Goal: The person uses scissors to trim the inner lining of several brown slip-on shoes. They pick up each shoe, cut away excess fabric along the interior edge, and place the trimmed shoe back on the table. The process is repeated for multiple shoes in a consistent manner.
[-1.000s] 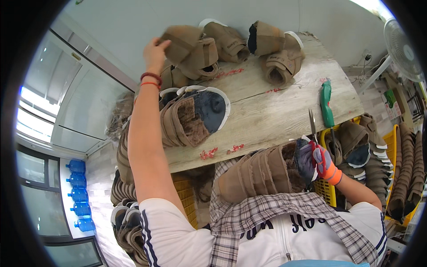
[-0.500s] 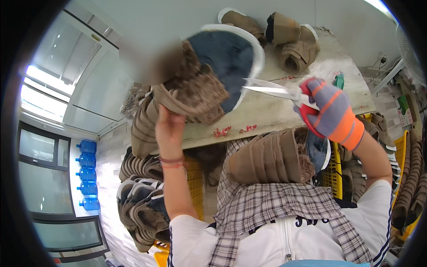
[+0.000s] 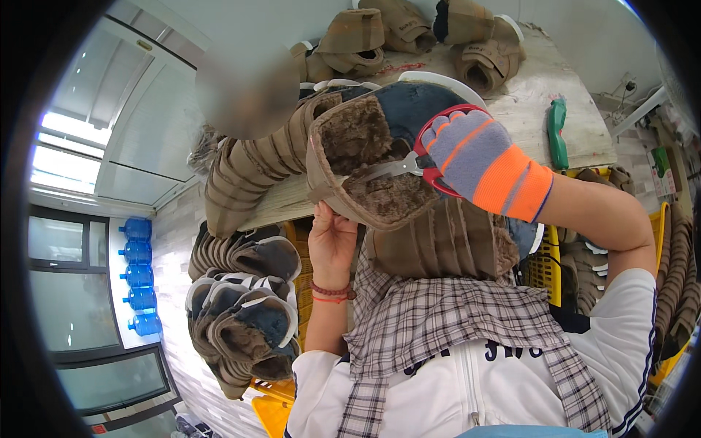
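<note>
My left hand (image 3: 332, 237) holds up a brown boot (image 3: 343, 139) with a fur lining and a dark sole, gripping it from below at the rim of its opening. My right hand (image 3: 475, 157), in a grey and orange glove, is shut on red-handled scissors (image 3: 398, 166). The blades lie across the furry opening of the boot. A row of similar brown boots (image 3: 438, 244) rests on my lap, on a plaid cloth (image 3: 438, 321).
Behind the boot is a wooden table (image 3: 526, 109) with more brown boots (image 3: 365, 36) at its far side and a green tool (image 3: 557, 135). Stacked boots (image 3: 241, 306) stand at my left, a yellow crate (image 3: 548, 266) at my right. Blue water bottles (image 3: 135, 277) line the far left.
My left hand left the far boots on the table and brought one boot up close. My right hand rose from beside my lap and set the scissors into the boot's opening.
</note>
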